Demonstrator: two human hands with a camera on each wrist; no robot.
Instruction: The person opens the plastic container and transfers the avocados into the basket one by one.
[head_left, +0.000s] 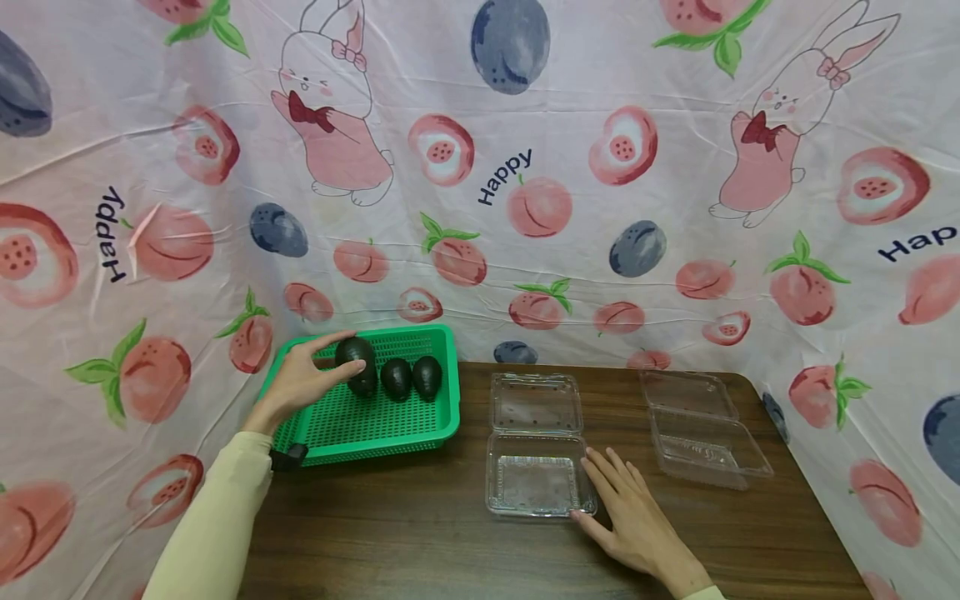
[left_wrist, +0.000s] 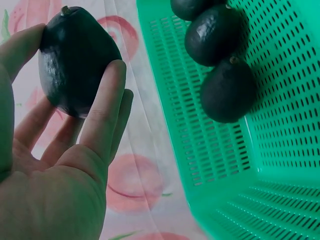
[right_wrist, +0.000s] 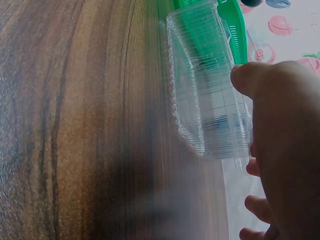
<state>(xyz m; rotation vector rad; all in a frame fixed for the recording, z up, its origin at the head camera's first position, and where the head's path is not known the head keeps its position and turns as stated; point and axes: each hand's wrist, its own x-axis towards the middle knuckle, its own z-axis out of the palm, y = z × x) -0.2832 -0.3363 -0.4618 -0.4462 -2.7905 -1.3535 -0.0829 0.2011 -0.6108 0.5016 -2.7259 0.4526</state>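
My left hand (head_left: 307,375) grips a dark avocado (head_left: 352,353) between thumb and fingers, raised over the left part of a green plastic basket (head_left: 322,452). In the left wrist view the held avocado (left_wrist: 77,65) shows its stem end up. Three more dark avocados lie in a row in the basket, the rightmost avocado (head_left: 427,378) near its right wall; the held one partly covers the leftmost in the head view. At the right edge of an opened clear clamshell box (head_left: 535,492), my right hand (head_left: 633,517) rests with fingers extended, thumb at the front corner.
A second opened clear clamshell box (head_left: 701,454) stands farther right on the brown wooden table (head_left: 420,525). Fruit-and-rabbit printed cloth (head_left: 570,283) hangs behind the table and along both sides. A black strap (head_left: 288,457) circles the left wrist.
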